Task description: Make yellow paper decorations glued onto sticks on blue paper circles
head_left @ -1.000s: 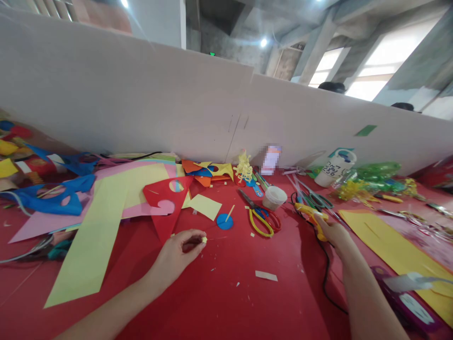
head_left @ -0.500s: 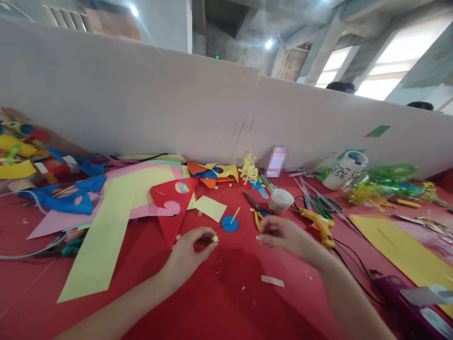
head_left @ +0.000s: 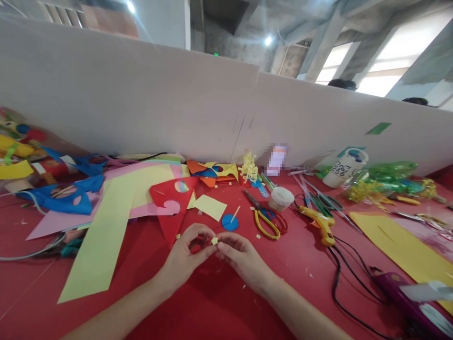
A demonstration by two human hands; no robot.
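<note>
A tiny pale-yellow paper star [head_left: 214,241] is pinched between the fingertips of both hands, low over the red table. My left hand [head_left: 191,248] is closed on its left side, thumb and forefinger together. From the right, my right hand [head_left: 240,257] meets it with its fingertips pressed at the star's edge. Just beyond them lies a blue paper disc [head_left: 230,223] with a thin wooden stick [head_left: 235,215] on it. Scissors with yellow and red handles [head_left: 267,224] rest to the right of the disc, beside a white tub [head_left: 281,198].
Left stand cut coloured sheets, a red piece [head_left: 171,208] and a long pale-yellow strip [head_left: 102,245]. At right are a yellow glue gun [head_left: 318,222] with its black cord, orange-yellow sheets [head_left: 399,245] and a purple tape dispenser [head_left: 406,297]. A white partition [head_left: 141,99] borders the back.
My right hand has moved left from beside the scissors to the star in my left hand, uncovering the scissors' handles. My left hand has stayed nearly in place.
</note>
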